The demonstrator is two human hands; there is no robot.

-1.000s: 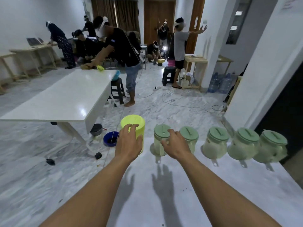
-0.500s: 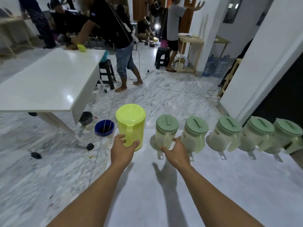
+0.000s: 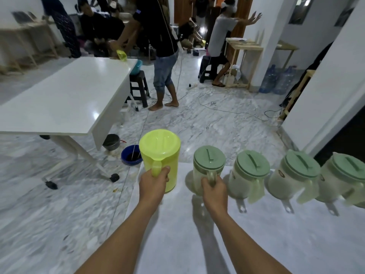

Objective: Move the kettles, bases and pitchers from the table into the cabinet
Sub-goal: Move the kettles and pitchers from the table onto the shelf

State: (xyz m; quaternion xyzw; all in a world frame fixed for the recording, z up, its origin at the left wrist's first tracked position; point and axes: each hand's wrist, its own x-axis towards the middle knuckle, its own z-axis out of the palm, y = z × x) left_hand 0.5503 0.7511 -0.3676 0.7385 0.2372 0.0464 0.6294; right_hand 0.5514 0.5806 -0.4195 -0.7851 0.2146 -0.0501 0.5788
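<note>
1. Both hands have closed on handles they were only reaching for half a second ago.
2. Left hand [image 3: 153, 183] grips the yellow pitcher [image 3: 160, 157], centre frame, at the table [image 3: 197, 244] far edge.
3. Right hand [image 3: 214, 191] grips the green-lidded pitcher [image 3: 207, 168] just right of it.

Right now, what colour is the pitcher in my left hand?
Bright yellow-green pitcher, clearest in the head view.

Dim indoors, seemingly lit from overhead; glare on white table [image 3: 65, 99], soft arm shadows, blurred and bowed edges.
</note>
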